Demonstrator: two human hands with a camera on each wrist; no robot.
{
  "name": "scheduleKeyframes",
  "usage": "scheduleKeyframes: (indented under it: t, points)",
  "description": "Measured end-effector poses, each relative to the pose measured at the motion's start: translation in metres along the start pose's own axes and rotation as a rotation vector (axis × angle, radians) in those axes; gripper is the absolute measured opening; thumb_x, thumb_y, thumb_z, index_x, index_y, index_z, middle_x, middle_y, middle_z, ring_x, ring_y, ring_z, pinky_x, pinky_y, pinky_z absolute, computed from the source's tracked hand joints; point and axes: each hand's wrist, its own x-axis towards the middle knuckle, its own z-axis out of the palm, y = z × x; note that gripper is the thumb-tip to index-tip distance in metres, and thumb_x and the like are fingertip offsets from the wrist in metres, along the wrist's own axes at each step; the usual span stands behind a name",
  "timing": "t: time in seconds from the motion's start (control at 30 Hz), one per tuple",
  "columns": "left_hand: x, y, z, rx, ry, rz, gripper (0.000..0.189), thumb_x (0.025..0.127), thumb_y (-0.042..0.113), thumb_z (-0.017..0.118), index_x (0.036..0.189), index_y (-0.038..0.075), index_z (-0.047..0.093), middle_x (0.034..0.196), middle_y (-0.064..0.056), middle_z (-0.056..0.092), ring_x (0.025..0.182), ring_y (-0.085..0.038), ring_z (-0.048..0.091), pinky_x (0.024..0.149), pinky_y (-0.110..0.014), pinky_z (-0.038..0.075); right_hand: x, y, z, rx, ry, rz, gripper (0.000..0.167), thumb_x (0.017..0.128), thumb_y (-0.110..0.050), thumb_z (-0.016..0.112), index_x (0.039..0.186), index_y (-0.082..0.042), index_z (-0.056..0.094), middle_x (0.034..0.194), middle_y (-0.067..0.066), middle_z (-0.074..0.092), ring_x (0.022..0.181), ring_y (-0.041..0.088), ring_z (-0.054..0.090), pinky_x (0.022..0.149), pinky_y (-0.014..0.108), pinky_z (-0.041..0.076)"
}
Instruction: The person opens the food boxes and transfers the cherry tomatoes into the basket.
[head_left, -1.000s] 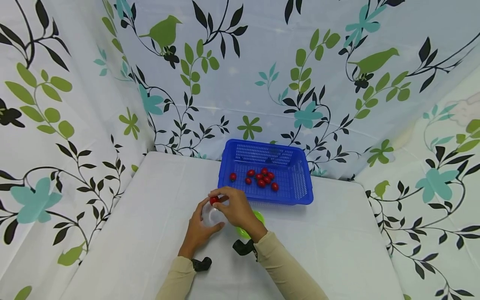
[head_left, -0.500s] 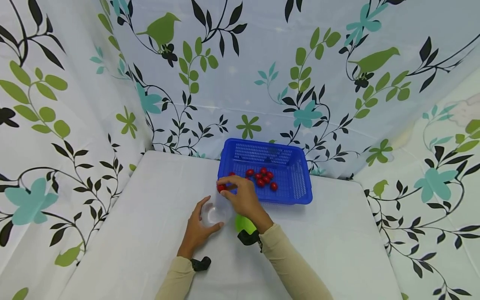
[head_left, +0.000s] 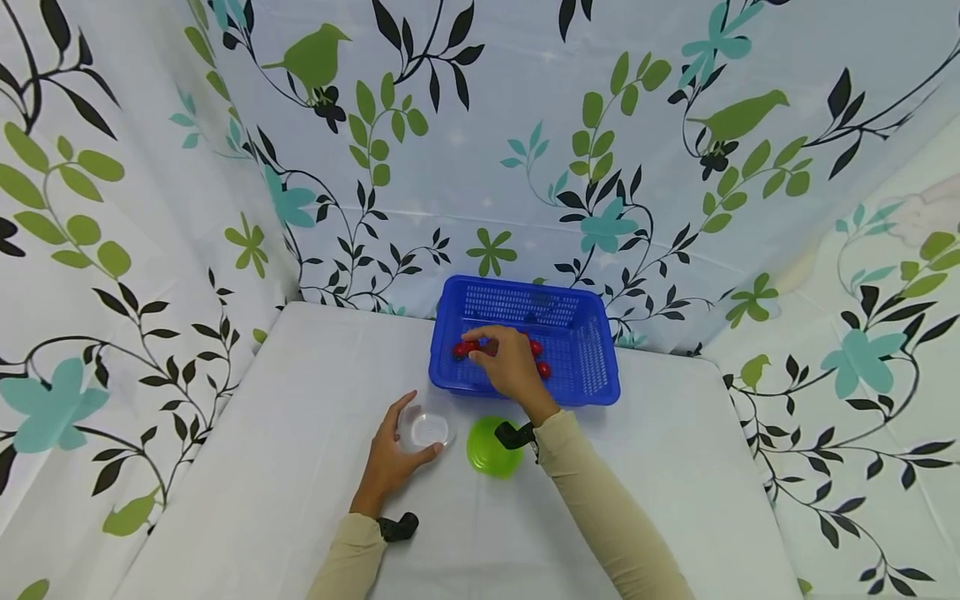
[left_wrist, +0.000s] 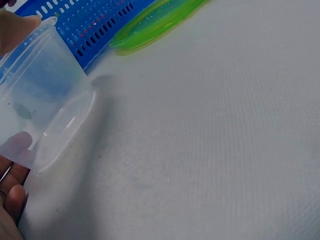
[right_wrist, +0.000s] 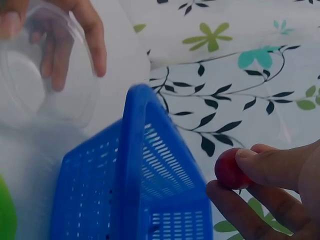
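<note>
My left hand point(head_left: 392, 457) curves round a clear plastic tub point(left_wrist: 47, 90), thumb on the near side and fingers on the far side. The tub rests on the white table, its mouth facing up. Over the left part of a blue basket point(head_left: 585, 350), my right hand point(head_left: 513, 362) pinches a cherry tomato point(right_wrist: 231, 169) between thumb and fingers, above the basket rim in the right wrist view. More cherry tomatoes point(head_left: 543, 369) lie on the basket floor, some hidden beneath the right hand.
A bright green round lid point(head_left: 487, 454) lies on the table right of the tub, partly under the right wrist's camera. The basket stands at the table's back edge, before a curtain point(head_left: 465, 167) printed with leaves and birds.
My right hand has carried the tomato from above the tub back and right to over the basket. The left hand stays at the tub. More of the green lid shows.
</note>
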Motion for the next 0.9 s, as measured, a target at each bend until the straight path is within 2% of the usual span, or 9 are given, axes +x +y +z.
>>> scheduleKeyframes:
  t: [0.17,0.27,0.5,0.57,0.67,0.8,0.9]
  points:
    - [-0.001,0.001,-0.001,-0.013,-0.002,-0.012,0.101,0.079,0.037,0.095,0.162,0.037,0.037,0.166,-0.011,0.047,0.157,-0.037,0.039,0.117,-0.068,0.039,0.016,0.011,0.001,-0.031,-0.055,0.066,0.026,0.097,-0.012,0.078,0.121,-0.022,0.081,0.121,0.0,0.077,0.092,0.023,0.067,0.073,0.031,0.058]
    - [-0.002,0.002,-0.001,-0.021,-0.005,-0.02,0.1,0.08,0.035,0.095,0.162,0.038,0.037,0.166,-0.011,0.046,0.157,-0.037,0.038,0.117,-0.068,0.039,0.025,0.017,0.002,-0.031,-0.092,0.092,0.027,0.098,-0.012,0.076,0.124,-0.019,0.081,0.127,0.002,0.075,0.095,0.021,0.07,0.077,0.03,0.061]
    - [-0.001,0.003,-0.003,-0.016,-0.006,-0.017,0.101,0.079,0.038,0.095,0.162,0.037,0.037,0.166,-0.01,0.047,0.157,-0.038,0.038,0.117,-0.069,0.038,0.046,0.024,0.004,-0.025,-0.157,0.138,0.025,0.097,-0.007,0.077,0.118,-0.019,0.083,0.133,0.007,0.073,0.085,0.023,0.073,0.071,0.031,0.061]
    - [-0.001,0.003,-0.003,-0.017,-0.008,-0.019,0.101,0.079,0.038,0.095,0.162,0.037,0.037,0.166,-0.01,0.047,0.157,-0.037,0.038,0.118,-0.069,0.038,0.052,0.026,0.004,-0.03,-0.18,0.151,0.025,0.096,-0.006,0.078,0.118,-0.017,0.083,0.133,0.008,0.073,0.09,0.023,0.075,0.076,0.033,0.063]
    - [-0.001,0.004,-0.004,-0.02,-0.011,-0.023,0.101,0.079,0.036,0.095,0.162,0.038,0.037,0.167,-0.008,0.046,0.158,-0.036,0.037,0.118,-0.069,0.037,0.06,0.029,0.005,-0.038,-0.218,0.16,0.027,0.094,-0.004,0.079,0.119,-0.013,0.082,0.133,0.009,0.074,0.108,0.026,0.074,0.093,0.04,0.063]
    - [-0.001,0.003,-0.004,-0.021,-0.011,-0.026,0.1,0.079,0.036,0.095,0.161,0.039,0.037,0.166,-0.008,0.048,0.157,-0.036,0.038,0.118,-0.068,0.038,0.068,0.035,0.005,-0.048,-0.268,0.169,0.029,0.094,-0.003,0.079,0.122,-0.011,0.081,0.133,0.01,0.073,0.133,0.035,0.062,0.11,0.049,0.054]
    - [-0.002,0.002,-0.004,-0.021,-0.009,-0.021,0.1,0.079,0.039,0.094,0.161,0.039,0.038,0.164,-0.009,0.05,0.156,-0.036,0.039,0.118,-0.067,0.039,0.074,0.039,0.006,-0.053,-0.297,0.189,0.029,0.094,-0.003,0.079,0.121,-0.011,0.081,0.133,0.01,0.073,0.141,0.038,0.056,0.117,0.052,0.048]
